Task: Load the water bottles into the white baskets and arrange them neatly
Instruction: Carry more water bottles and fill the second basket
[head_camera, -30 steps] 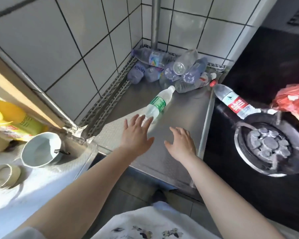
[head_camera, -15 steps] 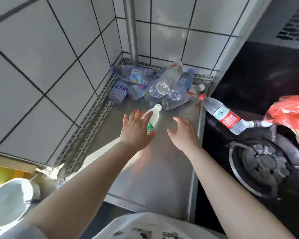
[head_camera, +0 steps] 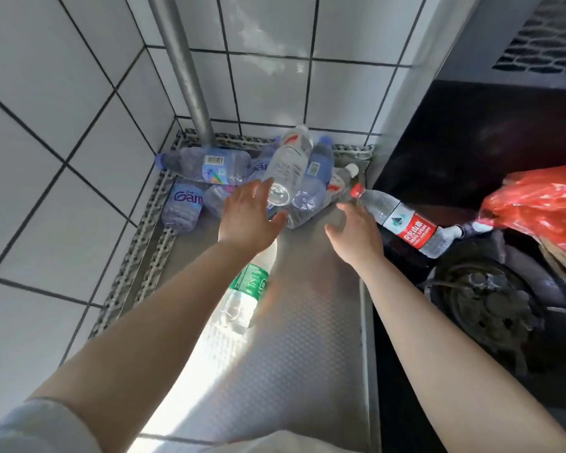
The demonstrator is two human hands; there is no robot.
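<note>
Both hands were open, holding nothing. Left hand hovered at the bottle pile in the steel bench's 12 o'clock corner, fingers spread. Right hand reached toward the red-label bottle at 2 o'clock, straddling bench edge and stove. Green-label bottle lay under the left forearm.

Walls: white tiles with dark grout, met at a corner.
Pipe: a grey metal pipe is set in the corner.
Counter: embossed steel counter, lit by a sunlight patch.
Right: dark stove burner.
</note>
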